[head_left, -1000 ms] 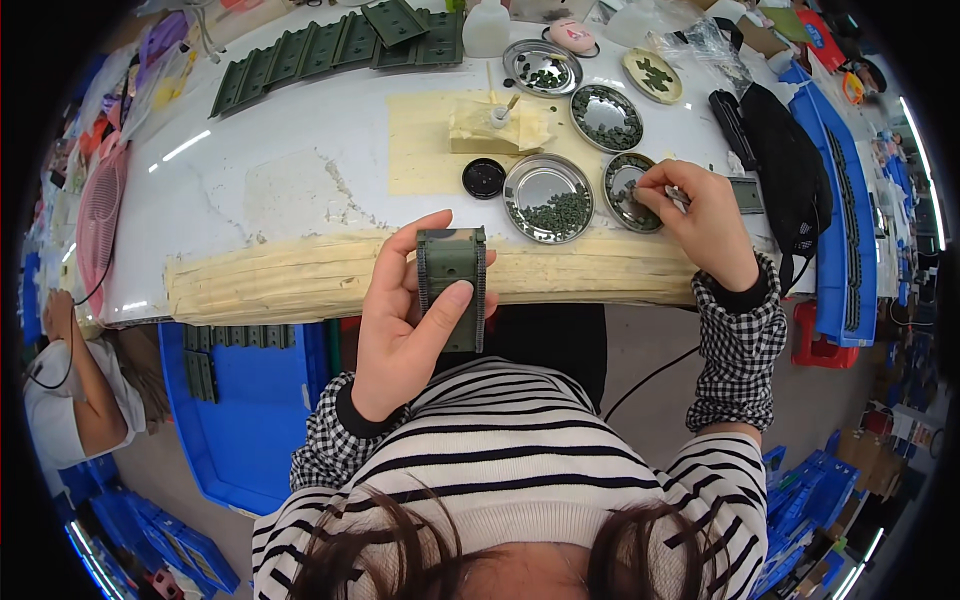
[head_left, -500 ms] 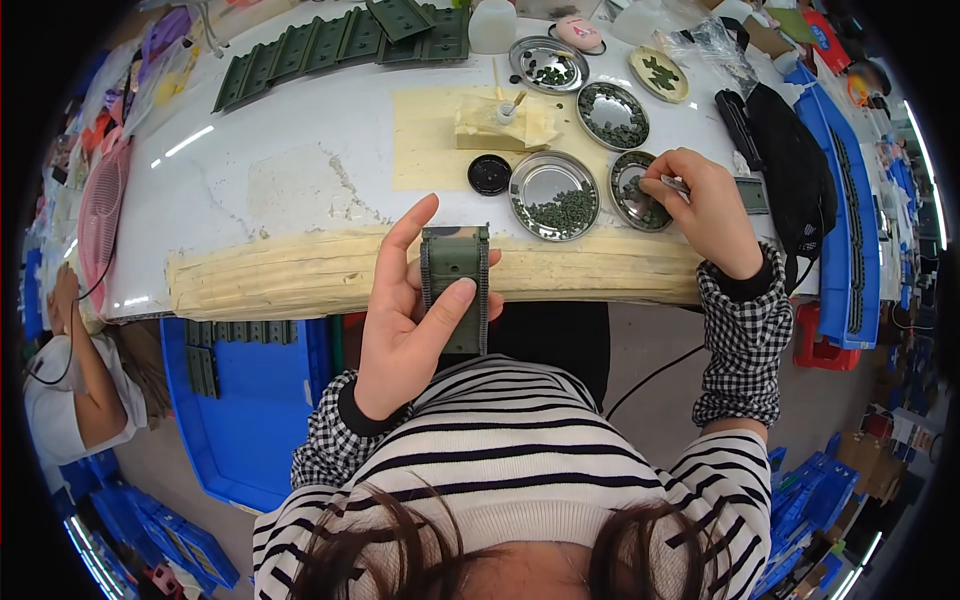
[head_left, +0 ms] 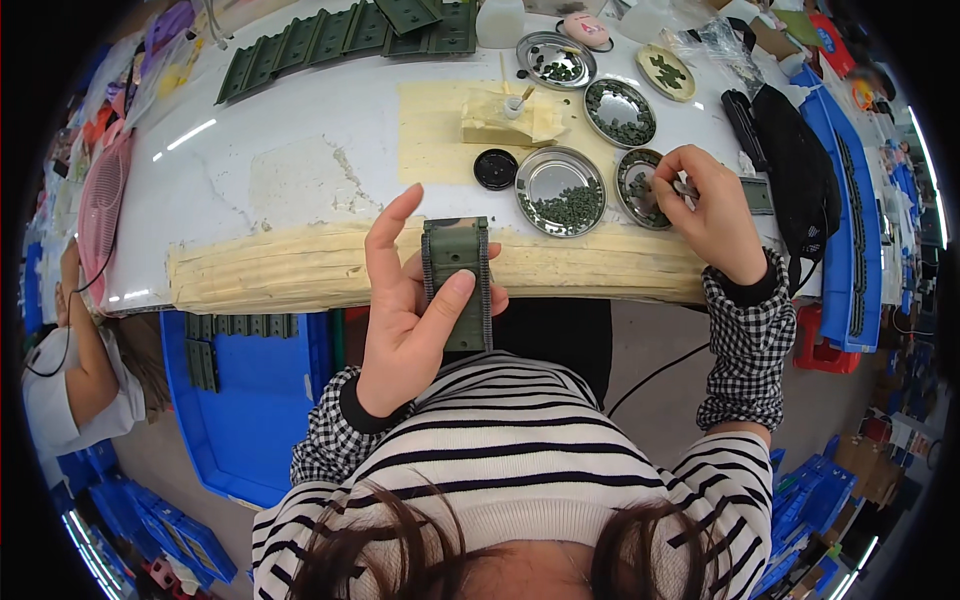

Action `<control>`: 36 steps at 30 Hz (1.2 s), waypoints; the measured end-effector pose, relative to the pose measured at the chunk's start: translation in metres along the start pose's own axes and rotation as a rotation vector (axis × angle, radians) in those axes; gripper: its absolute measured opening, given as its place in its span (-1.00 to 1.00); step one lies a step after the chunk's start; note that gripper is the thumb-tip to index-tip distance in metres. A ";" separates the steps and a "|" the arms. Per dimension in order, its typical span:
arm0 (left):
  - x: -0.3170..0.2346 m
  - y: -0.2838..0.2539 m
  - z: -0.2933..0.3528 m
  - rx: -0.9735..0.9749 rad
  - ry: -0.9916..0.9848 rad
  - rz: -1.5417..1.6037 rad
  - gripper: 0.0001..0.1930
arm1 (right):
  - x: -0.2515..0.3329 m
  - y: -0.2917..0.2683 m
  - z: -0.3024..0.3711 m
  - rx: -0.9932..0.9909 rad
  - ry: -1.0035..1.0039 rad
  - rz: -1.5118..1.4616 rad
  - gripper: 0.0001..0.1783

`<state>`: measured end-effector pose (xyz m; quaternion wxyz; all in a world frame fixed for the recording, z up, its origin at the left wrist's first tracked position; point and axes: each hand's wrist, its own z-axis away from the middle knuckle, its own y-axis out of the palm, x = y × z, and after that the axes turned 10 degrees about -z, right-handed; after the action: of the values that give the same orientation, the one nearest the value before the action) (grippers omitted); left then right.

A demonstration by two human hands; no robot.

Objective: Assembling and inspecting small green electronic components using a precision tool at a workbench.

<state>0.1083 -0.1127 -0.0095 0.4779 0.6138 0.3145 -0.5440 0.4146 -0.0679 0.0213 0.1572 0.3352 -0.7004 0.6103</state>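
My left hand [head_left: 400,325] is closed round a dark green rectangular plate [head_left: 456,262] with dark ridged long edges, held upright at the table's front edge. Its thumb presses across the plate's face while the index finger sticks up free. Over at the right, my right hand [head_left: 712,212] pinches a thin silvery tool [head_left: 684,189], mostly covered by the fingers. That pinch sits at the rim of a small round metal dish [head_left: 636,212] of tiny green pieces. Just left of it stands a larger metal dish [head_left: 562,165] with many green bits.
More metal dishes of bits [head_left: 620,112] and a black round lid [head_left: 495,169] lie around a paper-covered block [head_left: 508,118] holding a small pot. Green ribbed panels [head_left: 330,38] lie far left. A blue tray [head_left: 240,420] is below the table; another person's arm [head_left: 90,360] shows at left.
The view has shifted slightly, so the tabletop things sit a little farther right and up. Both hands keep nearly the same pose, the right one still at the small dish.
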 end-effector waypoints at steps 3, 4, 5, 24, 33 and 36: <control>0.007 -0.005 -0.001 0.070 0.025 -0.078 -0.58 | 0.014 0.002 0.006 -0.113 0.079 -0.124 -0.92; 0.007 -0.007 0.000 0.107 -0.002 -0.056 -0.72 | 0.019 0.004 0.009 -0.149 0.106 -0.164 -0.91; 0.009 -0.007 -0.001 0.120 -0.006 -0.101 -0.75 | 0.029 0.008 0.013 -0.150 0.060 -0.174 -0.90; 0.007 -0.010 -0.001 0.091 -0.142 0.462 -0.80 | 0.111 0.110 0.023 -0.183 -0.260 -0.506 -0.61; 0.009 -0.011 -0.001 -0.041 0.093 -0.207 -0.82 | 0.105 0.105 0.018 -0.220 -0.469 -0.290 -0.73; 0.003 -0.011 0.000 0.016 0.093 -0.264 -0.83 | 0.108 0.097 0.013 -0.252 -0.462 -0.295 -0.74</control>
<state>0.0987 -0.1089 -0.0151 0.3822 0.5953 0.4100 -0.5756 0.2746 -0.1072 0.0133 0.1209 0.5413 -0.7316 0.3965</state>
